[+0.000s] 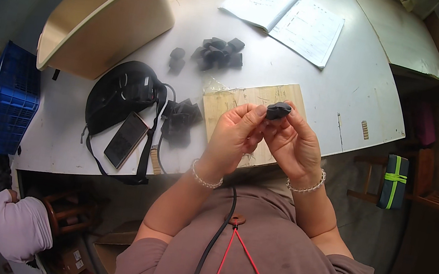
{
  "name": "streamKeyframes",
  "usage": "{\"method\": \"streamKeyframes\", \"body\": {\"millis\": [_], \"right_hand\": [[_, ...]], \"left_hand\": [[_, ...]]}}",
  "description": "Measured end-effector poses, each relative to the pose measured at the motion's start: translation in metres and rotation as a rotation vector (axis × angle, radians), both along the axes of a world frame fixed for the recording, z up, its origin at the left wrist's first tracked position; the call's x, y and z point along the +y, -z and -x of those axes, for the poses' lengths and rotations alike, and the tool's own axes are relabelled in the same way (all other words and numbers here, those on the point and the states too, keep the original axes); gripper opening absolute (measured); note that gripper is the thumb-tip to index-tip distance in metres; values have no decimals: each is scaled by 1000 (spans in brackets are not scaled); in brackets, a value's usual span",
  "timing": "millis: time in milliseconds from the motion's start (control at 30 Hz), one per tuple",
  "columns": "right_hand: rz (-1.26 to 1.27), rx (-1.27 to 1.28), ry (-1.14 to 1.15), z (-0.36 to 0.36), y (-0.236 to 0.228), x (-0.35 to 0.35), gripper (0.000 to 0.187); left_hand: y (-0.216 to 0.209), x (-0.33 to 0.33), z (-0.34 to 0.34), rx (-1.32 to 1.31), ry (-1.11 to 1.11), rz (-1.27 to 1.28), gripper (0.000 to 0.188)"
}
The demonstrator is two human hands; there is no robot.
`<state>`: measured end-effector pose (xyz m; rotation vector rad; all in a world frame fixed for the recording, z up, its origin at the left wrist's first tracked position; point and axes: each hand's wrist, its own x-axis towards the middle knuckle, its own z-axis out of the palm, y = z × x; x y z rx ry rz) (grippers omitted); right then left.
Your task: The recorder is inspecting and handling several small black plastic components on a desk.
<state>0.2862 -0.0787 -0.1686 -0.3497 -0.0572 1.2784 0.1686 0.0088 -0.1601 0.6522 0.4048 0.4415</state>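
Between both hands, above a wooden board [223,111], is a small black faceted piece [278,111]; its exact kind does not show. My left hand [235,134] pinches it from the left with thumb and fingers. From the right, my right hand [296,144] grips the same piece, its fingers closed round it. A heap of similar black pieces [219,54] lies beyond the board, with a couple more pieces [176,60] just left of that heap. Another cluster of black pieces [180,122] rests left of my left hand.
A large beige bin [111,20] stands at the back left, with a blue crate [14,97] beside the table. Near the left edge lie a black bag [116,96] with a strap and a phone [126,140]. An open notebook [307,27] is at the back. Another person [18,228] sits lower left.
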Motion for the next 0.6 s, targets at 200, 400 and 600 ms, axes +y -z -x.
{"method": "streamKeyframes", "body": {"millis": [200,400,600], "right_hand": [[30,-82,3,4,-16,-2,16],[61,-35,18,5,-14,-2,15],[140,-137,5,9,-17,-1,13]], "left_hand": [[-11,-1,-2,82,-391,-993,46],[3,11,-8,6,-420,-1046,20],[6,6,-10,-13,-400,-829,16]]}}
